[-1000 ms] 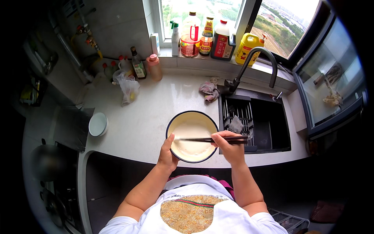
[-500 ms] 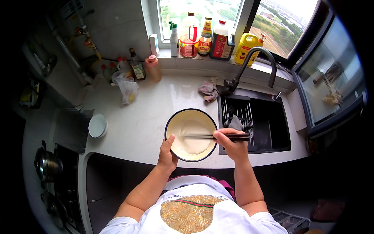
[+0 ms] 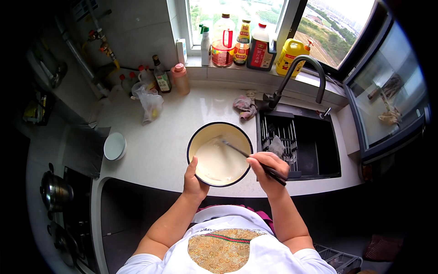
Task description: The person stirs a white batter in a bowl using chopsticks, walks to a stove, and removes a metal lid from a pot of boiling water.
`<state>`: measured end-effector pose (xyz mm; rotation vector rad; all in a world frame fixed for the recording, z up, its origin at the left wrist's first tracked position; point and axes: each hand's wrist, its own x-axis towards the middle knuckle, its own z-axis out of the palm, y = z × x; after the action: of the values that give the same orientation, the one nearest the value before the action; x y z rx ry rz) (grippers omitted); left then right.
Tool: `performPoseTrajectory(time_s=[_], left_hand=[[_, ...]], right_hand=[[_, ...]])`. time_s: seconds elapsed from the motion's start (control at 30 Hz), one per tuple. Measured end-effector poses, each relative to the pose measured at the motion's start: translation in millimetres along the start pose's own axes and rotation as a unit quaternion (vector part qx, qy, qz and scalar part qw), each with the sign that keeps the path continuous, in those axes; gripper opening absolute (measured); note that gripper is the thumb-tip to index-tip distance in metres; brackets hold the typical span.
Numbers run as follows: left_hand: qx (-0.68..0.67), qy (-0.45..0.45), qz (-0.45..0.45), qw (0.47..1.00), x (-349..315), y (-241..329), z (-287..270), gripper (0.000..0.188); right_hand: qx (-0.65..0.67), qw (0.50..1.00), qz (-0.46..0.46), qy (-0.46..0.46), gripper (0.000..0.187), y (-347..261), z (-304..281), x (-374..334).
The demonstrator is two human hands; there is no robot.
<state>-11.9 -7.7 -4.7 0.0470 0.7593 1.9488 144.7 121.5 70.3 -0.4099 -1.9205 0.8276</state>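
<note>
A cream enamel bowl [image 3: 199, 136] with a dark blue rim is tipped a little over the counter's front edge. Pale, creamy batter [image 3: 214, 157] fills its lower part. My left hand [image 3: 195, 181] grips the bowl's near left side, thumb up over the rim. Dark chopsticks [image 3: 239, 151] are held in my closed right hand [image 3: 270, 171], at the bowl's right side. Their tips reach into the batter toward the far wall, and their thick ends stick out below my palm. The fingers under the bowl are hidden.
Right of the bowl is a black sink [image 3: 317, 141] with a drying rack [image 3: 279, 130] and a curved faucet [image 3: 319, 75]. A crumpled cloth [image 3: 246, 107] lies behind. A white bowl [image 3: 115, 146] and a plastic bag [image 3: 149, 104] are on the counter at left. Bottles [image 3: 223, 43] line the sill.
The chopsticks have swung from lying nearly level across the bowl to slanting toward its far side. The bowl has shifted slightly left and away from me.
</note>
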Motion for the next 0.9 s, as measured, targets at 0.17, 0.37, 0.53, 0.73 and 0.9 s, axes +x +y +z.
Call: performPoseTrajectory(time_s=[0.17,0.37,0.53,0.73,0.9], left_hand=[[0.014,-0.010,-0.008,1.000,1,1,1,0.057],[0.032,-0.018,-0.009,0.999,1,5,8,0.063],[0.072,-0.021,-0.006,0.997,3,3,3,0.067],[0.072,-0.013,0.012,0.997,6,6,5,0.059],[0.125,0.006,0.036,0.991,6,5,-1,0.067]], right_hand=[[-0.055,0.997,-0.026,0.042,0.009,-7,-3,1],[0.120,0.986,0.092,-0.068,0.005,-1,7,-7],[0.153,0.982,0.084,-0.067,0.006,8,2,-5],[-0.062,0.996,-0.033,0.052,0.015,2,11,-7],[-0.126,0.992,0.010,0.024,0.018,-15,-4,-8]])
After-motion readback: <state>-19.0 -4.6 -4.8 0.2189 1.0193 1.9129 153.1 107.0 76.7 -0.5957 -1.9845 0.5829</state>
